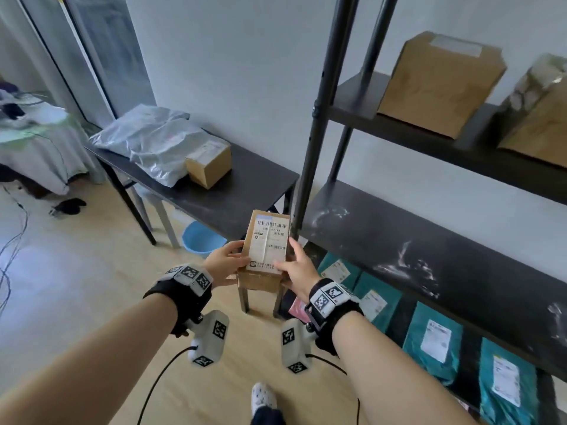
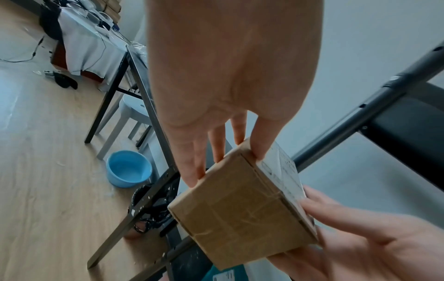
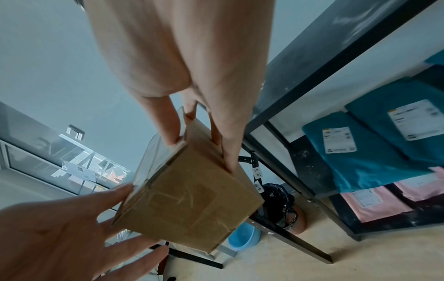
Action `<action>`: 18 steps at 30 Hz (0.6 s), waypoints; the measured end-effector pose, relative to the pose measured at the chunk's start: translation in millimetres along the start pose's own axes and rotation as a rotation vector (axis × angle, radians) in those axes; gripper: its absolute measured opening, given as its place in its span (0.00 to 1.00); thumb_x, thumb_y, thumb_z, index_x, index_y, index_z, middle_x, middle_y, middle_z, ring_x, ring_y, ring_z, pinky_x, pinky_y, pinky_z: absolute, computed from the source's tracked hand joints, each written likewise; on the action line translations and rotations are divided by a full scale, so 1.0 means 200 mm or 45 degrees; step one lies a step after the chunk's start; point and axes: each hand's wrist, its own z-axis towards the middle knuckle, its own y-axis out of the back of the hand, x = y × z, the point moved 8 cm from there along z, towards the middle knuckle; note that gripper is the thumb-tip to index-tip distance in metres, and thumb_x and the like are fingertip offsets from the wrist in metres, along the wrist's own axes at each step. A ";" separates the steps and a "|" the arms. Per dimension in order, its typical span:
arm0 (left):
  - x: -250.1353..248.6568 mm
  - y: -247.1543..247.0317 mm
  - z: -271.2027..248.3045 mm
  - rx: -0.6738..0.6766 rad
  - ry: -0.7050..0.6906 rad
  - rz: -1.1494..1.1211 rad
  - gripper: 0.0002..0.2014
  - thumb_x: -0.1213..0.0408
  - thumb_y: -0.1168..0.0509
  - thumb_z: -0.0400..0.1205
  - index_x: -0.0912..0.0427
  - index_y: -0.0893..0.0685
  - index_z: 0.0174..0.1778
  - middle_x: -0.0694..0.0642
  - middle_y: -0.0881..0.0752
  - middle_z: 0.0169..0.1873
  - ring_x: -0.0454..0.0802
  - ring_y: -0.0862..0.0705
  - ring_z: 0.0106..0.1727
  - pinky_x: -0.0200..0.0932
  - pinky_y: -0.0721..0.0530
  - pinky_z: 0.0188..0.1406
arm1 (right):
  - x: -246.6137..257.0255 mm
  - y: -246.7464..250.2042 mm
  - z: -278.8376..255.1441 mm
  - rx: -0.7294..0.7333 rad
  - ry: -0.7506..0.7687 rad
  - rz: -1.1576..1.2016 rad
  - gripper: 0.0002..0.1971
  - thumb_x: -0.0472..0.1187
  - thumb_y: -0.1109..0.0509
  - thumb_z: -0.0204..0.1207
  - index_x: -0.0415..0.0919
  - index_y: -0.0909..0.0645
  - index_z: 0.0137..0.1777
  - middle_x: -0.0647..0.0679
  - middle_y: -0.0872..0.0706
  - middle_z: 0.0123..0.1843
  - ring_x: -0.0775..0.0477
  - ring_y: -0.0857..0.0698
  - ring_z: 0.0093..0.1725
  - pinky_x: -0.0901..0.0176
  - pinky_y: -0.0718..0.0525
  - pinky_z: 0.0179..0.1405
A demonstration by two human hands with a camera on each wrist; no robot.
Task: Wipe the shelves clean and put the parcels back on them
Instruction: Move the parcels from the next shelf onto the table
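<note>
Left of the small cardboard parcel (image 1: 266,250), bare wooden floor (image 1: 76,271) lies open out to a cloth-draped bed. Beyond the parcel stands the dark table (image 1: 233,191), carrying grey mailer bags (image 1: 153,145) and a brown box (image 1: 208,162); its near edge runs just behind the parcel, and a blue bucket (image 1: 201,239) sits beneath it.

The parcel is held in the air, label up, just left of the shelf's front post (image 1: 319,133). The left hand (image 1: 225,263) holds its left side, fingers (image 2: 199,157) nearly straight against the underside and thumb over the top edge. The right hand (image 1: 299,268) grips the right side, fingers (image 3: 228,144) extended along the cardboard.

Right of the parcel, the middle shelf (image 1: 429,259) is bare and smeared with white streaks. Two cartons (image 1: 438,84) stand on the shelf above, teal mailers (image 1: 432,342) below.
</note>
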 end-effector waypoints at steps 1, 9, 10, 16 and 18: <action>-0.02 0.05 0.07 -0.014 0.007 0.010 0.21 0.69 0.37 0.83 0.49 0.28 0.72 0.54 0.17 0.57 0.51 0.20 0.52 0.49 0.25 0.54 | 0.01 -0.04 0.08 0.012 -0.015 -0.003 0.36 0.23 0.37 0.77 0.53 0.38 0.81 0.42 0.18 0.68 0.41 0.17 0.64 0.39 0.16 0.62; -0.23 0.39 0.53 -0.114 0.071 0.075 0.23 0.68 0.38 0.83 0.48 0.29 0.74 0.53 0.18 0.57 0.52 0.20 0.57 0.51 0.24 0.58 | 0.11 -0.28 0.70 0.080 -0.089 -0.105 0.39 0.25 0.35 0.76 0.58 0.41 0.81 0.48 0.19 0.67 0.43 0.17 0.64 0.37 0.17 0.63; -0.26 0.43 0.59 -0.119 0.067 0.104 0.23 0.67 0.38 0.83 0.48 0.30 0.75 0.52 0.18 0.57 0.51 0.20 0.58 0.51 0.23 0.58 | 0.14 -0.31 0.78 0.089 -0.080 -0.121 0.40 0.24 0.35 0.76 0.57 0.42 0.81 0.47 0.20 0.69 0.42 0.18 0.66 0.37 0.18 0.64; -0.46 0.65 0.99 -0.061 0.026 0.141 0.20 0.69 0.39 0.83 0.54 0.26 0.72 0.54 0.14 0.50 0.51 0.17 0.47 0.49 0.17 0.48 | 0.27 -0.45 1.17 0.059 -0.081 -0.202 0.40 0.25 0.33 0.75 0.56 0.42 0.82 0.46 0.21 0.71 0.43 0.20 0.69 0.38 0.18 0.66; -0.51 0.72 1.15 -0.039 0.013 0.137 0.21 0.73 0.41 0.84 0.57 0.28 0.73 0.53 0.15 0.44 0.49 0.15 0.42 0.52 0.17 0.51 | 0.29 -0.49 1.30 0.028 -0.098 -0.205 0.41 0.26 0.32 0.74 0.59 0.42 0.81 0.47 0.22 0.72 0.43 0.21 0.70 0.37 0.19 0.66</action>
